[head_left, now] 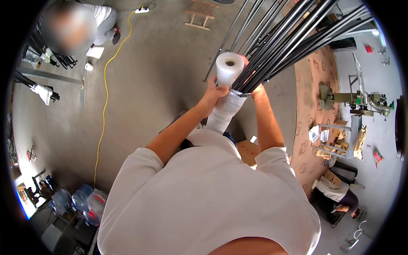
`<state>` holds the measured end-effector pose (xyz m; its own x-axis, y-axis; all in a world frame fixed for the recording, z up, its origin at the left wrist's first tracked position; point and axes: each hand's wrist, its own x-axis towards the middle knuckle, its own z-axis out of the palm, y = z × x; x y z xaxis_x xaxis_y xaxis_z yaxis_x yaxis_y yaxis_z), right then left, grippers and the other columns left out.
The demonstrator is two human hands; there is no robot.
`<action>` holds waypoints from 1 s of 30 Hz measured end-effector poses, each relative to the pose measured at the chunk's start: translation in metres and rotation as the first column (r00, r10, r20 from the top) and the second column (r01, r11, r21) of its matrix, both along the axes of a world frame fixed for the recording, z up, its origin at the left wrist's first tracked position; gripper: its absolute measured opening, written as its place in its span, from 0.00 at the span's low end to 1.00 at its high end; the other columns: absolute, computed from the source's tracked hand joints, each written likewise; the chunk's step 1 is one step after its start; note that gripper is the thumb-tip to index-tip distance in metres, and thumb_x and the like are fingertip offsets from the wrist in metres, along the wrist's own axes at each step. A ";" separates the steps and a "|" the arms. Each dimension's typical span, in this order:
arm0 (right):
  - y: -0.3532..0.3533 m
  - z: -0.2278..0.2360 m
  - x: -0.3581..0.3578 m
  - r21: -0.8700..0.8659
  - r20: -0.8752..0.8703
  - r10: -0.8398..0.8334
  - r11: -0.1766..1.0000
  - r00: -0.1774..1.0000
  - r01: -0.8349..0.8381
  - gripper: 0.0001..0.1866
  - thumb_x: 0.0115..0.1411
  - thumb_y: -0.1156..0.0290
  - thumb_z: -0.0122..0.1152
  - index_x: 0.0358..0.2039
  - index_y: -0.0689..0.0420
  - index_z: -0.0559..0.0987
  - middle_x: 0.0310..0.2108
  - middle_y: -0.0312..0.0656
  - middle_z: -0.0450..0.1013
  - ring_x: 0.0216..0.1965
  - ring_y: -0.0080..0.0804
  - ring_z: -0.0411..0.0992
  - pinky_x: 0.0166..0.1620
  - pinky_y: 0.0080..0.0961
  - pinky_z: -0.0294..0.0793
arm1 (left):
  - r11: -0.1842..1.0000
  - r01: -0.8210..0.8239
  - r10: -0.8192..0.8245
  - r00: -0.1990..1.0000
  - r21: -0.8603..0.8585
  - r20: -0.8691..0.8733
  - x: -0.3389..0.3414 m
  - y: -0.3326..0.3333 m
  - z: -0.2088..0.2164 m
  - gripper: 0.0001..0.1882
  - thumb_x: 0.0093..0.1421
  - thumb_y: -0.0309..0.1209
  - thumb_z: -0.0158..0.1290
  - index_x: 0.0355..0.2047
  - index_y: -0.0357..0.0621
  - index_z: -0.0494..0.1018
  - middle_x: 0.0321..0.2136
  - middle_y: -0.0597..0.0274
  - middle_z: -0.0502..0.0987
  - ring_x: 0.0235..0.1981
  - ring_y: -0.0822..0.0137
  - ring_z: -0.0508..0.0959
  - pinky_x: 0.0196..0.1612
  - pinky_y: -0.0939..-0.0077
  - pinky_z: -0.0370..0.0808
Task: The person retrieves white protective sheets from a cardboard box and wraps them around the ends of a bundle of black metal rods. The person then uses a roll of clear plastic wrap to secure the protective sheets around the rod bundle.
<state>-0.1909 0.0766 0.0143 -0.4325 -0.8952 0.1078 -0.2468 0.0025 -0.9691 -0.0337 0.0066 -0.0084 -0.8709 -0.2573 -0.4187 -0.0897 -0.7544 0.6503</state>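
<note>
A bundle of long black metal rods fans up and away to the right, its near end wrapped in clear stretch film. Against the rods' left side stands a roll of stretch film, its hollow core facing up. My left hand is closed round the lower part of the roll, thumb pressed across it next to the wrapped end. On the bundle's other side, my right hand curls behind the rods, which hide most of it. Its fingertips show beside the roll's upper right.
A yellow cable runs along the floor at left to a white power strip. Another person crouches far left near film-ended rods. Water jugs stand lower left. Right are a green machine and a bending person.
</note>
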 end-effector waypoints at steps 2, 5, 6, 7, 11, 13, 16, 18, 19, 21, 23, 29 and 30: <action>0.000 -0.009 -0.003 -0.042 0.003 0.009 0.999 1.000 -0.009 0.33 0.40 0.63 0.65 0.47 0.60 0.65 0.40 0.39 0.69 0.42 0.28 0.66 0.47 0.26 0.65 | 0.999 0.032 -0.032 0.999 -0.010 -0.028 -0.001 0.000 -0.003 0.44 0.50 0.36 0.55 0.57 0.44 0.35 0.44 0.53 0.63 0.47 0.64 0.63 0.51 0.69 0.57; -0.001 -0.014 -0.002 -0.042 0.123 0.039 0.999 0.992 -0.034 0.36 0.39 0.59 0.68 0.48 0.58 0.66 0.42 0.36 0.67 0.45 0.26 0.64 0.49 0.25 0.63 | 0.981 0.088 -0.098 0.994 -0.174 -0.051 0.001 -0.008 -0.005 0.46 0.47 0.41 0.56 0.57 0.44 0.38 0.46 0.52 0.61 0.49 0.63 0.61 0.52 0.68 0.57; 0.002 -0.013 0.005 -0.026 0.176 -0.019 0.999 0.984 0.024 0.33 0.43 0.61 0.66 0.48 0.60 0.66 0.42 0.36 0.67 0.45 0.26 0.64 0.49 0.25 0.63 | 0.941 0.094 -0.098 0.995 -0.325 0.005 -0.002 -0.010 -0.012 0.47 0.45 0.43 0.57 0.57 0.44 0.40 0.47 0.51 0.60 0.50 0.62 0.61 0.52 0.68 0.56; 0.005 -0.014 0.012 -0.042 0.242 -0.023 0.999 0.970 0.034 0.31 0.44 0.62 0.64 0.48 0.60 0.66 0.43 0.36 0.67 0.45 0.26 0.64 0.48 0.25 0.63 | 0.878 0.111 -0.088 0.994 -0.465 0.069 -0.004 -0.012 -0.021 0.48 0.44 0.45 0.58 0.57 0.44 0.42 0.48 0.51 0.59 0.51 0.62 0.60 0.52 0.68 0.56; 0.010 -0.025 0.023 -0.062 0.380 -0.078 0.992 0.922 0.109 0.27 0.49 0.63 0.60 0.48 0.61 0.65 0.44 0.37 0.67 0.45 0.26 0.64 0.48 0.25 0.63 | 0.326 0.026 0.149 0.986 -0.945 0.078 -0.017 -0.017 -0.050 0.50 0.36 0.47 0.62 0.54 0.40 0.48 0.49 0.48 0.58 0.52 0.59 0.60 0.54 0.68 0.56; 0.013 -0.031 0.022 -0.041 0.400 -0.126 0.987 0.908 0.155 0.27 0.50 0.65 0.60 0.48 0.61 0.65 0.44 0.37 0.67 0.45 0.26 0.65 0.48 0.25 0.63 | 0.387 -0.101 0.099 0.993 -0.916 -0.068 -0.018 -0.023 -0.035 0.49 0.34 0.46 0.63 0.53 0.38 0.50 0.48 0.47 0.60 0.51 0.56 0.61 0.53 0.68 0.56; 0.019 -0.036 0.027 -0.025 0.411 -0.209 0.971 0.887 0.240 0.23 0.54 0.65 0.53 0.48 0.61 0.65 0.42 0.37 0.68 0.42 0.25 0.66 0.46 0.24 0.65 | 0.750 -0.120 0.003 0.984 -0.650 -0.178 -0.018 -0.026 -0.023 0.47 0.34 0.44 0.63 0.50 0.34 0.52 0.46 0.46 0.63 0.49 0.55 0.64 0.52 0.67 0.59; 0.022 -0.021 0.038 0.007 0.542 -0.338 0.918 0.769 0.398 0.21 0.58 0.62 0.47 0.48 0.61 0.66 0.40 0.37 0.68 0.40 0.26 0.66 0.44 0.24 0.66 | 0.773 -0.122 0.025 0.986 -0.622 -0.163 -0.020 -0.030 -0.023 0.46 0.34 0.44 0.62 0.49 0.33 0.53 0.43 0.46 0.66 0.47 0.55 0.67 0.50 0.67 0.61; 0.024 -0.013 0.044 0.031 0.600 -0.393 0.882 0.697 0.471 0.20 0.60 0.61 0.43 0.47 0.61 0.66 0.39 0.37 0.68 0.39 0.26 0.67 0.43 0.24 0.66 | 0.748 -0.071 0.011 0.995 -0.660 -0.094 -0.021 -0.031 -0.022 0.45 0.35 0.43 0.62 0.48 0.33 0.53 0.43 0.46 0.66 0.46 0.55 0.67 0.50 0.67 0.61; 0.029 0.003 0.062 -0.105 0.734 -0.377 0.759 0.565 0.642 0.24 0.61 0.53 0.35 0.44 0.60 0.66 0.37 0.38 0.69 0.37 0.30 0.68 0.42 0.27 0.67 | 0.700 0.038 -0.018 0.999 -0.713 0.036 -0.024 -0.031 -0.021 0.44 0.35 0.42 0.62 0.48 0.33 0.54 0.42 0.45 0.67 0.44 0.57 0.69 0.49 0.68 0.62; 0.036 0.018 0.075 -0.112 0.597 -0.367 0.843 0.714 0.526 0.18 0.57 0.61 0.47 0.42 0.61 0.66 0.36 0.37 0.69 0.37 0.26 0.68 0.42 0.23 0.67 | 0.698 0.012 -0.026 1.000 -0.716 -0.008 -0.028 -0.029 -0.025 0.42 0.36 0.41 0.62 0.47 0.33 0.54 0.41 0.45 0.67 0.44 0.56 0.69 0.48 0.69 0.63; 0.026 0.017 0.085 -0.007 -0.005 -0.694 0.720 0.720 0.694 0.20 0.40 0.85 0.64 0.35 0.62 0.68 0.31 0.36 0.70 0.30 0.20 0.67 0.35 0.15 0.68 | 0.740 -0.014 0.012 1.000 -0.672 -0.008 -0.031 -0.018 -0.020 0.39 0.38 0.38 0.62 0.47 0.34 0.54 0.41 0.45 0.67 0.43 0.54 0.69 0.46 0.68 0.64; 0.023 0.018 0.085 -0.010 -0.019 -0.735 0.678 0.678 0.735 0.16 0.40 0.83 0.64 0.31 0.63 0.71 0.26 0.35 0.71 0.26 0.19 0.67 0.33 0.15 0.68 | 0.711 -0.016 0.028 1.000 -0.703 0.005 -0.032 -0.017 -0.021 0.40 0.38 0.38 0.62 0.47 0.34 0.54 0.41 0.45 0.67 0.43 0.54 0.69 0.46 0.68 0.64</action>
<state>-0.1055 0.0996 0.0324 -0.9489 -0.2900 0.1248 -0.1850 0.1905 -0.9641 -0.0655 -0.0102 -0.0296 -0.8566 -0.5015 -0.1213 -0.0926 -0.0818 0.9923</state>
